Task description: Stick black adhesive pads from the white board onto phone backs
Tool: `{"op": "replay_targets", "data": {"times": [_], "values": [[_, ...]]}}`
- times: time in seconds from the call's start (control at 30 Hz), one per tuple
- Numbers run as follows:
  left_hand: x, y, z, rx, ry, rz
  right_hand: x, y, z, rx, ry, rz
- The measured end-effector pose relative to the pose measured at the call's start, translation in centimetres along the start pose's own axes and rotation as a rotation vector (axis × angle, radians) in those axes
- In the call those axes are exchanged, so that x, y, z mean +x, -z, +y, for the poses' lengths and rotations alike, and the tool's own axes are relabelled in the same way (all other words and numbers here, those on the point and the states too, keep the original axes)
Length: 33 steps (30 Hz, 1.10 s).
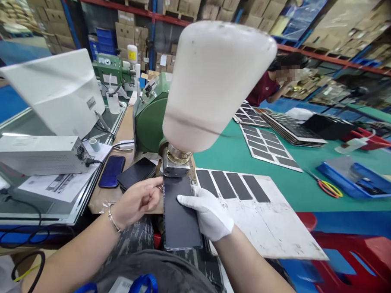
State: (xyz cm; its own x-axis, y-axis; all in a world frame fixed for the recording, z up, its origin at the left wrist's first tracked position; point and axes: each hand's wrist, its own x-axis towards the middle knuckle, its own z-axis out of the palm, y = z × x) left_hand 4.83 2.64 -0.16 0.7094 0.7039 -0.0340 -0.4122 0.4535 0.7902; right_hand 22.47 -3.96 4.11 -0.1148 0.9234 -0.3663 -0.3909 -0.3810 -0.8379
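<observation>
A dark rectangular piece (181, 216) lies upright in view below the metal head (176, 164) of a green machine (153, 116). My right hand (208, 211), in a white glove, grips its right edge with the thumb on top. My bare left hand (140, 196) has its fingers curled, the index fingertip at the piece's upper left edge under the metal head. Whether the left fingers pinch anything is too small to tell. A large whitish container (217, 83) sits above the head. Black pieces (137, 172) lie left of the machine.
Right of my hands, a white board (266, 221) bears several dark rectangles. Beyond it are another board (268, 146), scissors (328, 188) and a blue tray (359, 180). A phone (112, 171) and grey box (42, 154) stand left. A person (267, 87) is across the green table (220, 156).
</observation>
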Motion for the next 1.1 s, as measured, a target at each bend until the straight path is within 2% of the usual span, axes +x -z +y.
{"op": "replay_targets", "data": {"times": [0.13,0.27,0.33,0.4,0.47,0.53,0.6,0.7,0.77,0.83,0.9,0.97,1.03,1.1], "values": [[-3.0,1.6,2.0,-0.032,-0.081,0.117,2.1,-3.2,1.2,0.02,0.046,-0.15],[-5.4,2.5,3.3,-0.018,-0.156,0.206,3.5,-5.8,1.9,-0.048,0.064,-0.221],[-5.9,2.5,3.4,-0.001,-0.165,0.222,3.6,-6.1,1.8,-0.123,0.083,-0.236],[-5.8,2.6,3.4,0.04,-0.169,0.216,3.3,-5.4,1.6,-0.209,0.102,-0.264],[-5.2,2.7,3.3,0.172,-0.164,0.242,2.6,-3.4,1.4,-0.301,0.094,-0.268],[-3.9,3.2,3.3,0.449,-0.144,0.342,1.8,-0.2,1.1,-0.383,0.068,-0.204],[-2.0,4.2,3.4,0.839,-0.142,0.45,0.9,3.9,1.0,-0.459,0.057,-0.053],[1.2,6.2,3.2,1.43,-0.194,0.483,-0.3,10.4,1.6,-0.591,0.077,0.221],[3.2,7.5,2.9,1.704,-0.145,0.466,-1.1,14.0,2.6,-0.704,0.096,0.404],[4.6,8.4,2.5,1.84,-0.031,0.449,-1.9,16.7,3.9,-0.8,0.099,0.533],[5.4,9.0,2.1,1.89,0.053,0.425,-2.5,18.3,5.1,-0.857,0.093,0.63],[5.8,9.3,1.9,1.903,0.082,0.426,-2.8,19.2,5.7,-0.893,0.105,0.75],[6.1,9.4,2.0,1.891,0.096,0.425,-2.8,19.3,5.8,-0.992,0.143,0.864],[6.3,9.3,2.1,1.861,0.118,0.426,-2.4,18.8,5.4,-1.128,0.209,0.891]]}}
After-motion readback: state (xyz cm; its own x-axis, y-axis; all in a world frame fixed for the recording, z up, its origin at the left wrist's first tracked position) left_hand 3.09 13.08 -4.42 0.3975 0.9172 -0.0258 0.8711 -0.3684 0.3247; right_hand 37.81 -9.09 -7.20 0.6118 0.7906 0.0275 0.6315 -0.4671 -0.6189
